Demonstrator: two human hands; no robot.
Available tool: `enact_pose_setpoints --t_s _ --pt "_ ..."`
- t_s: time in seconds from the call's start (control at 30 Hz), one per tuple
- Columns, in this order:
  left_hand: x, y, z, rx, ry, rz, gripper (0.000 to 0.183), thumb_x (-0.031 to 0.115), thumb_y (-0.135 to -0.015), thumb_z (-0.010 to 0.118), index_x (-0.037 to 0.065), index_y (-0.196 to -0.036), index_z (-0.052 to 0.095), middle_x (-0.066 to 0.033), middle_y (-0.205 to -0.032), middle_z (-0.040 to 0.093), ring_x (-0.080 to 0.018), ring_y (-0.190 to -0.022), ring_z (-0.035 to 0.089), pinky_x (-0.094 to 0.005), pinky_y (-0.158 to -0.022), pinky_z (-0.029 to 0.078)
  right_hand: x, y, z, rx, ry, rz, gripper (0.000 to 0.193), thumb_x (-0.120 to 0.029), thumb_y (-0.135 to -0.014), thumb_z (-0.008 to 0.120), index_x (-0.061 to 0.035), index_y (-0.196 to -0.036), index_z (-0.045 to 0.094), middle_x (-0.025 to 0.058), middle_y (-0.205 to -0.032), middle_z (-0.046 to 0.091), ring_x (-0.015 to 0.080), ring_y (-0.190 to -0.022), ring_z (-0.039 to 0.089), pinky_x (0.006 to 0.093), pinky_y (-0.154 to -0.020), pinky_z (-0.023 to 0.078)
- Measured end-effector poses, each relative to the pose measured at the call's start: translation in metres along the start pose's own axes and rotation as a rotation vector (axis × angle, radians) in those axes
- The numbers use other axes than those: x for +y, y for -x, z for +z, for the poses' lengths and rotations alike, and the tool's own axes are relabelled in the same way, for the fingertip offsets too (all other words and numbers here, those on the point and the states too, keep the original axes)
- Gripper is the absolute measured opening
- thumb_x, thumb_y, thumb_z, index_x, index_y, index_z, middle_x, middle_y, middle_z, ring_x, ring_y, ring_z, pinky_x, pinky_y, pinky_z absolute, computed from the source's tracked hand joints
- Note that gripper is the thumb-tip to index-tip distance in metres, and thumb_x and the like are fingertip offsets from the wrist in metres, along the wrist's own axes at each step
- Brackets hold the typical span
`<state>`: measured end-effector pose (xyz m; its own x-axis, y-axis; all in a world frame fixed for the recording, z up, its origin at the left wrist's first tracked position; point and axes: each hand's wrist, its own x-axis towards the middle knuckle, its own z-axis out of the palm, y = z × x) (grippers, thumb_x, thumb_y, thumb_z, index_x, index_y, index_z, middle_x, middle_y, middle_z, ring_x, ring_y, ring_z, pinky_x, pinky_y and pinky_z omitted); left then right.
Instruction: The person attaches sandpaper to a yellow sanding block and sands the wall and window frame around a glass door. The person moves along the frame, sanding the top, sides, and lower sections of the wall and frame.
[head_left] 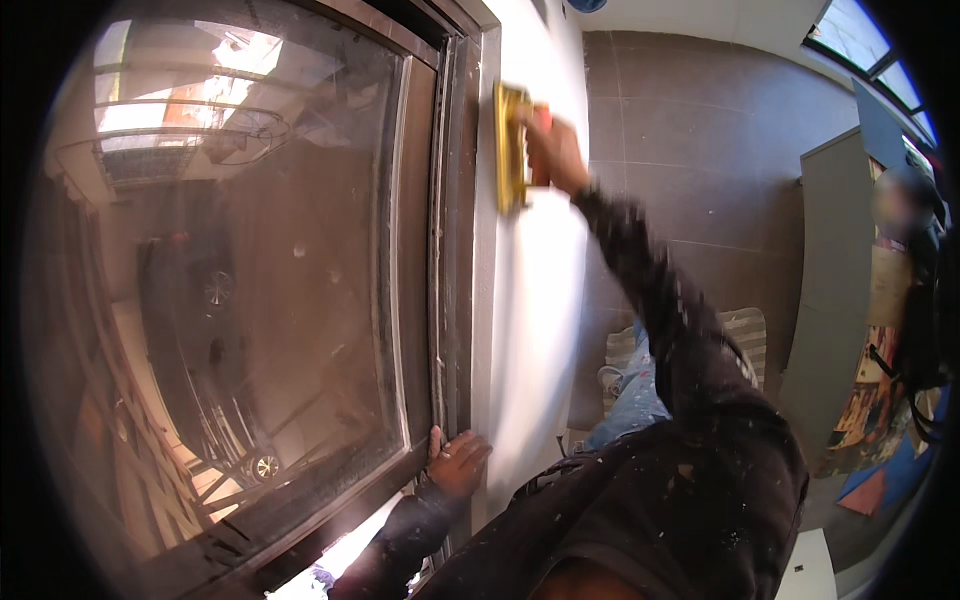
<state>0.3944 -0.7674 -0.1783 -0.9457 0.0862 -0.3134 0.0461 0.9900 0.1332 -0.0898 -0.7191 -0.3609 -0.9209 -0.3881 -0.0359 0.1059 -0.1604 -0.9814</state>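
Observation:
My right hand [562, 155] grips the red handle of a yellow hand float [511, 165]. The float's long flat plate stands upright against the white wall [540, 300], close beside the dark door or window frame [461, 220]. Lower down, my left hand [456, 464] rests against that frame near the wall's edge, its fingers stretched out and nothing held in them. Some blur shows on my right forearm.
To the left is a large reflective glass pane [250, 300]. On the right, a tiled floor [700, 150] carries a striped mat [745, 335] under my feet. Beyond it stand a grey panel [830, 270] and another person [915, 290] at the far right.

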Motion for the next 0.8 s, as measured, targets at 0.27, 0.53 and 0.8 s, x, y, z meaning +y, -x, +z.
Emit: enact_pose_setpoints --t_s 0.27,0.53,0.8 --pt "-0.008 -0.018 0.007 0.205 -0.016 0.009 0.02 0.006 -0.074 0.069 0.018 -0.09 0.069 0.0032 -0.099 0.07 -0.0162 -0.105 0.062 -0.0553 -0.116 0.018 -0.029 0.327 0.076 0.035 -0.387 0.346 0.048 -0.037 -0.092 0.064 0.002 -0.118 0.05 0.0131 -0.106 0.065 0.0167 -0.092 0.062 0.0342 -0.081 0.052" --pt "-0.002 -0.016 0.005 0.163 -0.063 0.012 0.015 0.013 -0.08 0.067 0.019 -0.094 0.069 0.0042 -0.103 0.07 -0.0137 -0.106 0.062 -0.055 -0.114 0.023 -0.014 0.081 0.023 0.115 -0.031 0.202 0.064 -0.058 -0.085 0.063 0.0044 -0.099 0.061 0.0156 -0.078 0.065 0.0208 -0.067 0.062 0.0361 -0.061 0.051" --pt "-0.008 -0.004 0.014 0.095 -0.111 0.061 0.018 0.017 -0.081 0.066 0.023 -0.099 0.066 0.0068 -0.11 0.066 -0.0141 -0.11 0.06 -0.06 -0.111 0.022 -0.011 -0.149 -0.038 0.067 -0.041 0.017 0.059 -0.051 -0.085 0.064 0.0039 -0.063 0.059 0.0095 -0.048 0.053 0.0171 -0.038 0.053 0.0326 -0.037 0.045"
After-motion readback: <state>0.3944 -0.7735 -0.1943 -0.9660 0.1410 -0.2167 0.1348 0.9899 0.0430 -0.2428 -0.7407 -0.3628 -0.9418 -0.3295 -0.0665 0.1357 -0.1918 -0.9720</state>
